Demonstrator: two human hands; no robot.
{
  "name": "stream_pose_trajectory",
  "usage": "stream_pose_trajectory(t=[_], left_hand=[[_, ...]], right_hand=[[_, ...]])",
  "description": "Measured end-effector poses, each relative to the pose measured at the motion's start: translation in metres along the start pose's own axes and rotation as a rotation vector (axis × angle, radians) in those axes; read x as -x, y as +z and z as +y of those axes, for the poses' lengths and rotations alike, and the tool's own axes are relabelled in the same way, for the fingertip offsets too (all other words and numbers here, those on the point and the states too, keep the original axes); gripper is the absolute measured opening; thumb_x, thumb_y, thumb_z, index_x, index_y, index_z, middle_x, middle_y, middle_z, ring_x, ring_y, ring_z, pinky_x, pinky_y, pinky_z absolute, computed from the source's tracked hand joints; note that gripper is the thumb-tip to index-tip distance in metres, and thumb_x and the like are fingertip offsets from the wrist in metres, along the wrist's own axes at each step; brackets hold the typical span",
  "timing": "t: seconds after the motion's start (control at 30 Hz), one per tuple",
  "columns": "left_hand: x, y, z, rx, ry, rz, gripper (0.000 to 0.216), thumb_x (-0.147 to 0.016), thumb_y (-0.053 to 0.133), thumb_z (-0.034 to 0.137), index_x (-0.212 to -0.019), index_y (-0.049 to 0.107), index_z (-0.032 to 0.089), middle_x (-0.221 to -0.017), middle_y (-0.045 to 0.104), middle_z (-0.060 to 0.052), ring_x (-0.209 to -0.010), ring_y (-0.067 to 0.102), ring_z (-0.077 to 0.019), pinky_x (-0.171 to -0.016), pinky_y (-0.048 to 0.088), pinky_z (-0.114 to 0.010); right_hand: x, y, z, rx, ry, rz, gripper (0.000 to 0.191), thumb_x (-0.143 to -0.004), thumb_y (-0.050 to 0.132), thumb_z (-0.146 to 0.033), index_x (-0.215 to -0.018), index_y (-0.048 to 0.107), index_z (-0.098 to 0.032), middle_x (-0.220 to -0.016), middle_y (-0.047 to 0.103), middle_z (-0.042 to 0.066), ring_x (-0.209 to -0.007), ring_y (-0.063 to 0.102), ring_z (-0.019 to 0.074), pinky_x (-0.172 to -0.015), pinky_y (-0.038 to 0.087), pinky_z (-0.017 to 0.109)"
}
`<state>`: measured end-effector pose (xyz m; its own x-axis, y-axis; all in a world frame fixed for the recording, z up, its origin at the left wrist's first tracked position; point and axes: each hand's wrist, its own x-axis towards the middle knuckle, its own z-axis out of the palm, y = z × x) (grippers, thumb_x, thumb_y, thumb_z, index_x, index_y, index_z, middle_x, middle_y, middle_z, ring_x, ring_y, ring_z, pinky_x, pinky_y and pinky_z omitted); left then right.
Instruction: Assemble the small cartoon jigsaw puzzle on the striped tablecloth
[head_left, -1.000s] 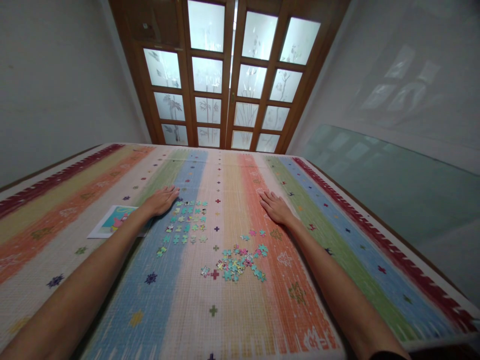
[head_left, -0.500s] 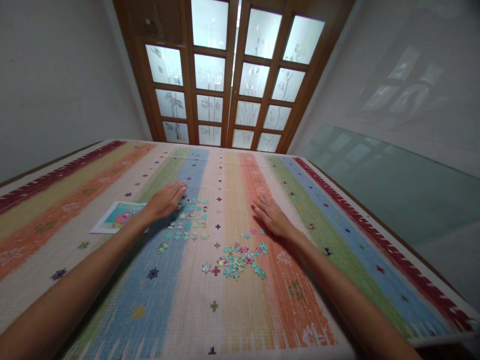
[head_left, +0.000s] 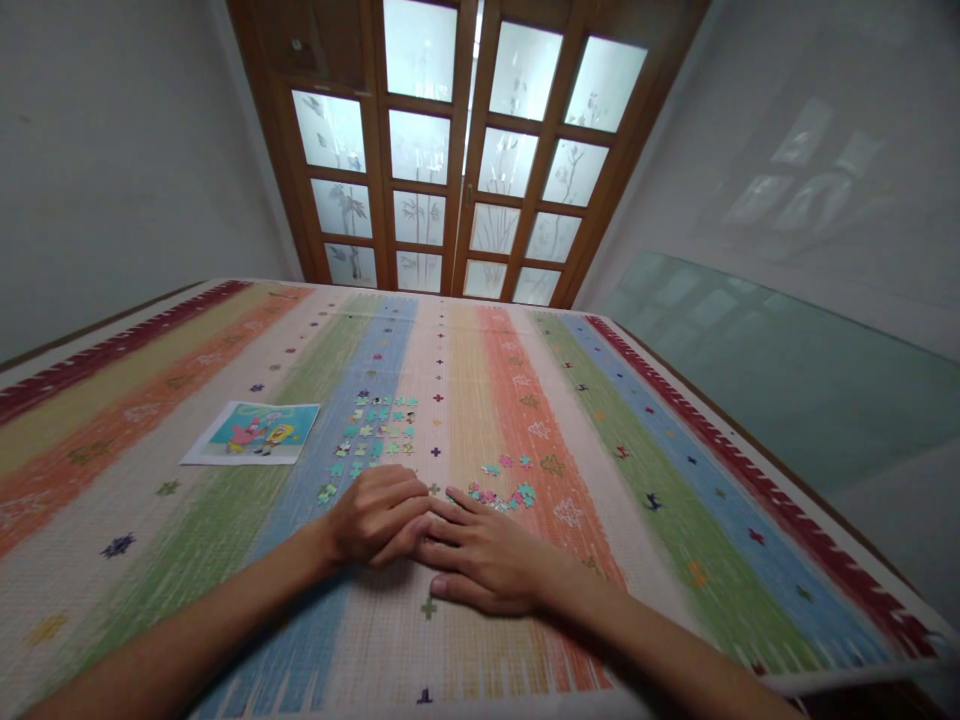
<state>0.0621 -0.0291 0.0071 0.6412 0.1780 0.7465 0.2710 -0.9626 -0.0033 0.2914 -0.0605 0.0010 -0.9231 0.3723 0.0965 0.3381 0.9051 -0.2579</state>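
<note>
while both palm-down, left hand [head_left: 382, 515] half-curled, right hand [head_left: 487, 555] flatter

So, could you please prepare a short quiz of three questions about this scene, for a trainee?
1. True or false: the printed picture lies to the left of the puzzle pieces set out in rows.
2. Complete: the glazed doors beyond the striped tablecloth have ____ wooden frames.
3. Which of these is nearest to the left hand?
A) the printed picture
B) the right hand
C) the glazed doors

Key: 1. True. 2. Brown. 3. B.
</note>
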Motion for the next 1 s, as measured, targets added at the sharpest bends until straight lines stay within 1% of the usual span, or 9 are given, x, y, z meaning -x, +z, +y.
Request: stream_pose_trajectory(t=[0.1, 0.27, 0.43, 0.53, 0.63, 0.7, 0.8, 0.87, 1.0], left_hand=[[0.003, 0.003, 0.005, -0.019, 0.018, -0.042, 0.042, -0.104, 0.032, 0.017, -0.07, 0.056, 0.019, -0.06, 0.057, -0.002, -0.054, 0.05, -0.0162, -0.053, 0.041, -0.031], [0.007, 0.009, 0.008, -0.015, 0.009, -0.105, 0.048, -0.105, 0.03, 0.015, -0.063, 0.051, 0.02, -0.054, 0.048, 0.0, -0.048, 0.041, -0.0153, -0.049, 0.033, -0.033], [0.008, 0.017, 0.013, 0.048, -0.032, -0.194, 0.044, -0.103, 0.036, 0.017, -0.06, 0.046, 0.021, -0.053, 0.047, 0.002, -0.045, 0.039, -0.0136, -0.047, 0.03, -0.032], [0.009, 0.018, 0.015, 0.128, -0.08, -0.26, 0.037, -0.098, 0.042, 0.018, -0.061, 0.047, 0.021, -0.052, 0.049, 0.002, -0.043, 0.038, -0.0129, -0.046, 0.029, -0.032], [0.012, 0.019, 0.017, 0.208, -0.104, -0.284, 0.032, -0.092, 0.046, 0.024, -0.059, 0.045, 0.022, -0.049, 0.049, 0.002, -0.04, 0.037, -0.0128, -0.044, 0.027, -0.033], [0.016, 0.02, 0.017, 0.256, -0.11, -0.298, 0.031, -0.088, 0.047, 0.027, -0.058, 0.043, 0.023, -0.047, 0.049, 0.002, -0.039, 0.036, -0.0126, -0.043, 0.027, -0.033], [0.019, 0.022, 0.018, 0.287, -0.124, -0.313, 0.031, -0.084, 0.047, 0.03, -0.055, 0.039, 0.023, -0.045, 0.049, 0.002, -0.037, 0.035, -0.0129, -0.042, 0.026, -0.033], [0.02, 0.024, 0.018, 0.286, -0.137, -0.324, 0.03, -0.082, 0.048, 0.03, -0.054, 0.038, 0.023, -0.044, 0.049, 0.002, -0.037, 0.036, -0.0133, -0.042, 0.026, -0.033], [0.018, 0.024, 0.018, 0.296, -0.161, -0.353, 0.029, -0.08, 0.049, 0.029, -0.054, 0.04, 0.023, -0.045, 0.05, 0.001, -0.037, 0.038, -0.0134, -0.042, 0.027, -0.033]], right_hand=[[0.005, -0.001, 0.006, -0.024, 0.063, -0.029, 0.053, -0.11, 0.034, -0.045, -0.158, 0.035, -0.023, -0.164, 0.038, 0.006, -0.155, 0.023, 0.0233, -0.128, 0.015, 0.051], [0.023, -0.002, 0.021, 0.002, 0.198, -0.015, 0.053, -0.11, 0.031, -0.047, -0.158, 0.037, -0.025, -0.168, 0.028, 0.005, -0.156, 0.019, 0.0237, -0.128, 0.016, 0.051], [0.042, 0.004, 0.045, 0.066, 0.301, 0.044, 0.051, -0.11, 0.031, -0.043, -0.156, 0.04, -0.022, -0.166, 0.031, 0.007, -0.156, 0.022, 0.0262, -0.126, 0.02, 0.055], [0.047, 0.005, 0.054, 0.099, 0.353, 0.103, 0.049, -0.11, 0.032, -0.039, -0.152, 0.047, -0.021, -0.164, 0.036, 0.009, -0.155, 0.024, 0.028, -0.125, 0.024, 0.058], [0.043, 0.001, 0.046, 0.114, 0.364, 0.174, 0.046, -0.11, 0.033, -0.037, -0.15, 0.051, -0.021, -0.162, 0.039, 0.009, -0.155, 0.025, 0.0275, -0.125, 0.023, 0.059], [0.037, -0.003, 0.032, 0.098, 0.309, 0.176, 0.046, -0.11, 0.034, -0.036, -0.152, 0.048, -0.022, -0.163, 0.037, 0.008, -0.155, 0.024, 0.0254, -0.127, 0.019, 0.056], [0.03, -0.007, 0.009, 0.004, 0.15, 0.062, 0.051, -0.11, 0.035, -0.038, -0.159, 0.035, -0.022, -0.166, 0.032, 0.006, -0.156, 0.021, 0.0208, -0.129, 0.018, 0.047], [0.03, -0.006, -0.002, -0.057, 0.103, -0.016, 0.057, -0.11, 0.035, -0.042, -0.162, 0.025, -0.02, -0.167, 0.027, 0.006, -0.156, 0.019, 0.0199, -0.13, 0.018, 0.042], [0.039, -0.001, -0.004, -0.068, 0.205, -0.07, 0.067, -0.109, 0.033, -0.052, -0.164, 0.016, -0.018, -0.169, 0.018, 0.008, -0.158, 0.011, 0.0236, -0.13, 0.012, 0.047]])
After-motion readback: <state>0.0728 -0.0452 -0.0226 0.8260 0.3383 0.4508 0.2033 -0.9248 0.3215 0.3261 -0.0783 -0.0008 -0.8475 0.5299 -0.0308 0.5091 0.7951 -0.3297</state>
